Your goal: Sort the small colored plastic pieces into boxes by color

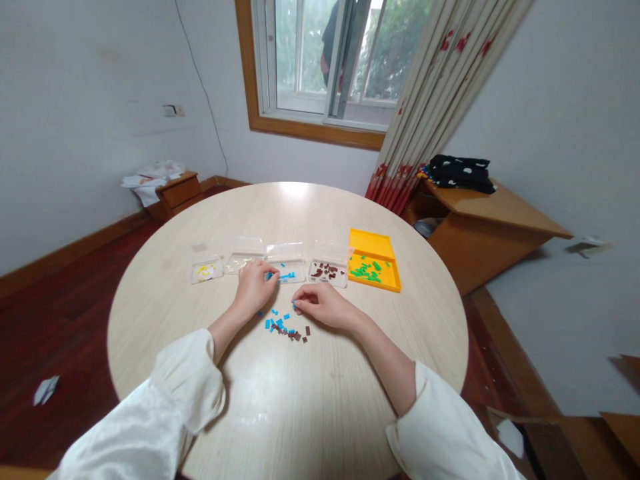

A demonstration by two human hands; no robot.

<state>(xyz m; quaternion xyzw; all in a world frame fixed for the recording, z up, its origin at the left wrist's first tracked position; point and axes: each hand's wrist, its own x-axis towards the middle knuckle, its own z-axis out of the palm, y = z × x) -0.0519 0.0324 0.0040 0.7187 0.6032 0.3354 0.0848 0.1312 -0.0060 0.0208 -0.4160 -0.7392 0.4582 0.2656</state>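
My left hand is over the near left edge of a clear box of blue pieces, its fingers bent together by a blue piece. Whether that piece is gripped or lies in the box is hard to tell. My right hand pinches a small blue building piece between thumb and fingertips, just above the table. Below the hands lies a loose pile of blue pieces mixed with brown pieces.
Along the far side stand open clear boxes with yellow pieces, pale pieces and brown pieces. A yellow case with green pieces is at the right end. The round table carries everything. A person stands outside the window.
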